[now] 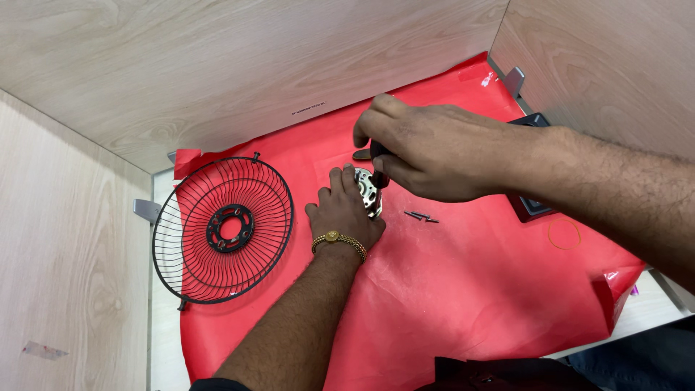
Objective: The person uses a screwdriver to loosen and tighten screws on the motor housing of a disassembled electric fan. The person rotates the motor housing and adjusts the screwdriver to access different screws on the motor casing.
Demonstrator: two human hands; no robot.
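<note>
bright, even light is falling from overhead, casting soft shadows just under the right hand point(427, 152) onto the red sheet point(449, 289). glare is shining at the sheet's right corner. focus is staying sharp; wooden walls are bending slightly at the edges.

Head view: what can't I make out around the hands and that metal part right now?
- Metal part: mostly covered by left hand and right hand.
- Tool's tip: hidden; only the dark handle shows inside the right fist.
- Black object: behind the right forearm.
- Screws: too small for detail.
</note>
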